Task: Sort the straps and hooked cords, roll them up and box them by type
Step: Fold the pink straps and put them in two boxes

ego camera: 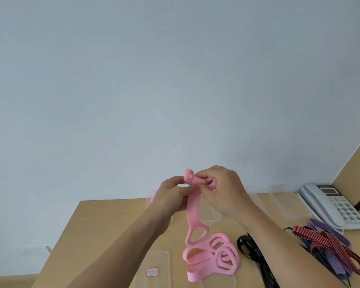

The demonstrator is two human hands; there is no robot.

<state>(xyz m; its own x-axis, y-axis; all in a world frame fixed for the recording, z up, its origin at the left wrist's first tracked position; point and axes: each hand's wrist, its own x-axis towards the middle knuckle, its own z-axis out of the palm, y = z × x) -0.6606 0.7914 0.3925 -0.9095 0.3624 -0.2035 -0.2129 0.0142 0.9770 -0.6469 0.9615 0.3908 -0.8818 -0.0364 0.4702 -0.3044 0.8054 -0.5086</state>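
Both hands are up over the wooden counter (pixel 104 221), the left hand (pixel 172 196) pinching the long pink silicone strap (pixel 193 206) just below its end loop. The right hand (pixel 222 190) grips that loop, apparently starting a roll. The strap's tail hangs to a pink heap (pixel 216 256).

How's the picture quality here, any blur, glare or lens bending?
Head view: soft, even light, with no hard shadows on the table; wide-angle bending curves the table's edges; the pink strap and both hands, left and right, are fairly sharp; the label on the clear lid is too blurred to read; the phone shows no strong glare.
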